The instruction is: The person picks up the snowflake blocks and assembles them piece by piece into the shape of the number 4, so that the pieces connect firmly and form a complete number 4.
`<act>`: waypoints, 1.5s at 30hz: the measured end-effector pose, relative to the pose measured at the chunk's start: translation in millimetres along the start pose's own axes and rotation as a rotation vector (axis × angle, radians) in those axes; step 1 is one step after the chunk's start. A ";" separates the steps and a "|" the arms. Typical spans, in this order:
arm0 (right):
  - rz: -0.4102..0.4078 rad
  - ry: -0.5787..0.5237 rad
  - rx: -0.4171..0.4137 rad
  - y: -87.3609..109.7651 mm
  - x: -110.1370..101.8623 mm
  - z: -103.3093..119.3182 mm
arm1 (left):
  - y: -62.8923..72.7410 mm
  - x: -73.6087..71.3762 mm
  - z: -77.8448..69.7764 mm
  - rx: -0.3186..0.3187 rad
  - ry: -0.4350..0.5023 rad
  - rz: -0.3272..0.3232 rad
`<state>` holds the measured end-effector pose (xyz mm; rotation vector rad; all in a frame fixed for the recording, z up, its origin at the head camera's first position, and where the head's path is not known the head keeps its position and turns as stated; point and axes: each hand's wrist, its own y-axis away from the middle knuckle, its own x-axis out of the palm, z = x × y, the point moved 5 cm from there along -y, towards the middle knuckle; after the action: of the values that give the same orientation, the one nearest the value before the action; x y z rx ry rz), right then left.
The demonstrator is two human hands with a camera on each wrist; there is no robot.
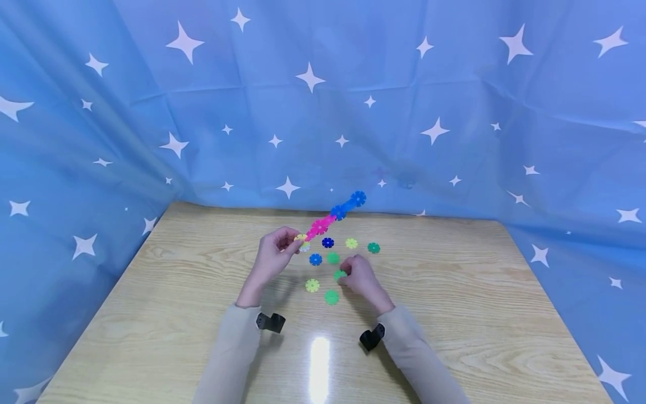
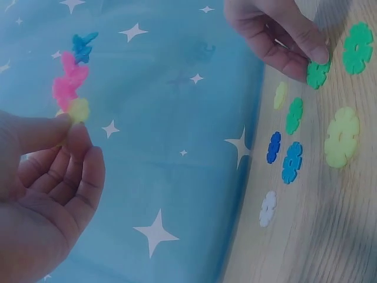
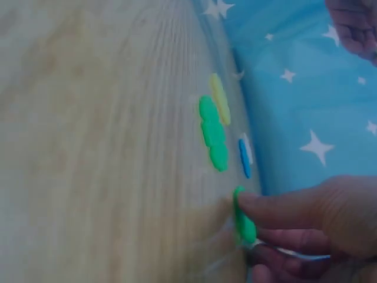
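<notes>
My left hand (image 1: 271, 257) is raised over the table, pinching the yellow end of a chain of interlocking snowflake discs (image 1: 319, 226) between thumb and fingers. Beyond that yellow disc (image 2: 79, 110), the chain runs through pink pieces (image 2: 69, 79) to blue ones at its far tip, slanting up and to the right in the head view. Down at the tabletop, my right hand (image 1: 361, 278) pinches a green snowflake disc (image 3: 246, 224) by its edge. That disc stands tilted up in the right wrist view, partly covered by the thumb.
Loose discs lie between and beyond the hands: dark blue (image 1: 328, 242), blue (image 1: 315, 259), white (image 1: 304, 247), dark green (image 1: 373, 247), plus several yellow and green ones, including a near green disc (image 1: 331, 297). A starry blue curtain (image 1: 454, 84) hangs behind the wooden table (image 1: 479, 314).
</notes>
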<state>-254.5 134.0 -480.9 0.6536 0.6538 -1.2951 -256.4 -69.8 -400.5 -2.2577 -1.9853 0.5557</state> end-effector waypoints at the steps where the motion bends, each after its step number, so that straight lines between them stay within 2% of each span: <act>1: 0.008 0.012 0.002 -0.3 -0.4 0.5 | 0.0 0.0 -0.3 -0.003 0.004 -0.003; 3: 0.021 0.021 0.009 -1.1 -1.2 1.0 | 0.3 0.0 -2.1 -0.012 0.012 -0.005; 6: 0.017 -0.008 0.017 -2.1 -2.4 -1.0 | 3.5 -0.4 -13.9 -0.019 0.022 -0.002; 10: -0.049 -0.136 -0.002 -0.4 -7.5 -2.0 | 7.1 -0.6 -28.0 -0.026 0.047 0.014; 12: -0.079 -0.266 -0.003 1.8 -11.2 0.2 | 7.3 -0.4 -28.2 -0.034 0.067 0.022; 14: -0.087 -0.453 0.008 4.4 -14.5 4.5 | 7.5 0.1 -28.7 -0.037 0.090 0.027; 19: -0.061 -0.882 0.067 9.8 -19.2 22.3 | 7.3 2.3 -27.1 -0.024 0.124 0.034; 24: -0.074 -1.144 0.103 13.4 -20.6 42.1 | 7.2 5.0 -25.9 -0.003 0.131 0.041; 28: -0.110 -1.234 0.128 13.9 -20.8 54.3 | 7.4 6.0 -25.7 -0.002 0.132 0.041; 34: -0.160 -1.298 0.171 11.9 -18.1 60.4 | 7.8 7.6 -25.2 -0.001 0.126 0.053; 45: -0.170 -1.366 0.212 10.8 -15.5 60.5 | 7.9 8.1 -25.6 0.026 0.075 0.039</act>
<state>-242.0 100.1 -428.8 -0.2167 -0.5656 -1.6240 -240.0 -58.7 -380.8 -2.2715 -1.8922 0.4891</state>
